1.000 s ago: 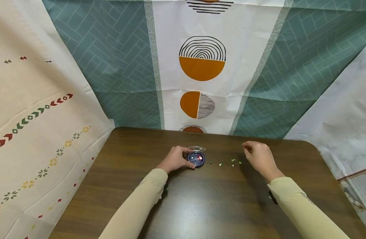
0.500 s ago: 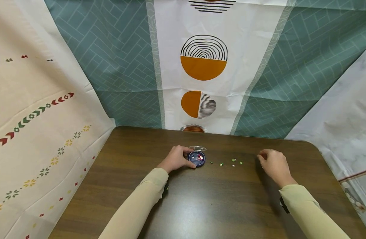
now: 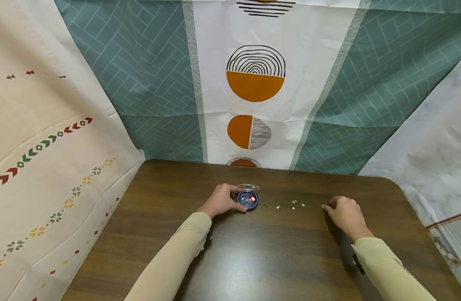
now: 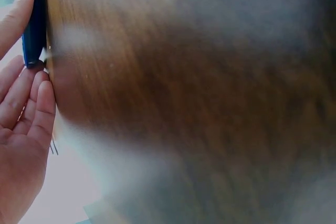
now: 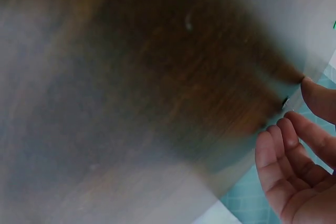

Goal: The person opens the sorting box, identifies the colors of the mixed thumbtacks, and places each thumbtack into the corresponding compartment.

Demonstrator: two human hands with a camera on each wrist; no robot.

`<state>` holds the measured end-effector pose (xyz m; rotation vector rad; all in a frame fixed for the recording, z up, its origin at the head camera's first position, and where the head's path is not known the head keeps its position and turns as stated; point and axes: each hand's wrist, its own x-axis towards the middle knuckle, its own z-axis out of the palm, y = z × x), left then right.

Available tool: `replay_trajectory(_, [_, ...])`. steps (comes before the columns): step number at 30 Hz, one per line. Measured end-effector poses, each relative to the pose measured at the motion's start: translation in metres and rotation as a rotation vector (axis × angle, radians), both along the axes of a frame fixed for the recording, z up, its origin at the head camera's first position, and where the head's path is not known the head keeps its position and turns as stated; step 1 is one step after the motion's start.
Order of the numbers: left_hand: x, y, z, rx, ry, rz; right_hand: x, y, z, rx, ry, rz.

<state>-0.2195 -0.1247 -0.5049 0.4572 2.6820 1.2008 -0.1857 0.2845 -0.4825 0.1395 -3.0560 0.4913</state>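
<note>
My left hand (image 3: pixel 221 201) grips a small round dark blue case (image 3: pixel 247 201) by its left edge, thumb at the near side and fingers at the far side. Its clear lid (image 3: pixel 248 187) stands raised at the back. Thin dividers show inside, with several tiny red and whitish pieces in the right part. In the left wrist view, the case's blue side (image 4: pixel 34 30) is between thumb and fingers. My right hand (image 3: pixel 347 215) is low over the table at the right. A tiny dark and clear piece (image 5: pixel 285 103) lies between its parted thumb and index finger; its kind is unclear.
Several tiny green and whitish pieces (image 3: pixel 293 202) lie scattered between the case and my right hand. The brown wooden table (image 3: pixel 238 267) meets patterned cloth (image 3: pixel 162 104) at its back edge. More cloth (image 3: pixel 65 167) hangs along the left side.
My right hand has moved right, away from the scattered pieces, then down toward the table, its thumb and index finger extending. The left hand and case have stayed put.
</note>
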Motion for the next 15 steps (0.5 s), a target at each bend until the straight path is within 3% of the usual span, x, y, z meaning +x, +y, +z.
replay_trajectory(15, [0.0010, 0.0006, 0.0014, -0.008, -0.005, 0.008, 0.0015, -0.0063, 0.0003, 0.005, 0.029, 0.030])
